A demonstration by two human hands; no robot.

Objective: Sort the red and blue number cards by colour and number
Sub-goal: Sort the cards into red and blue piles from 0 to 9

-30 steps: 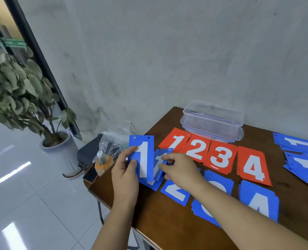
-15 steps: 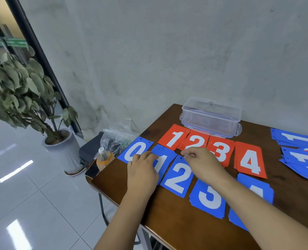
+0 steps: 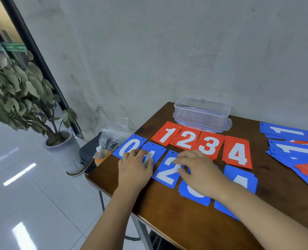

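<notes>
Head view: blue 1 card [image 3: 154, 150], held up in the left hand [image 3: 134, 170] a second ago, is now laid flat on the worktop [image 3: 167, 213] between the blue 0 card [image 3: 129, 147] and blue 2 card [image 3: 167, 175]. A blue run 0–4 appears completed below the red cards [image 3: 184, 141] 1–4. Nothing is gripped: the left grip is flattened on the 1, and the right hand [image 3: 198, 175] is spread loosely over the 2 and 3. Cards are seen as thin, glossy rectangles with punched holes. A mixed pile [image 3: 290, 147] is left unsorted at right.

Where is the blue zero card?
In the head view, the blue 0 card lies at the left end of the blue row, beside the blue 1 card under the left hand.
</notes>
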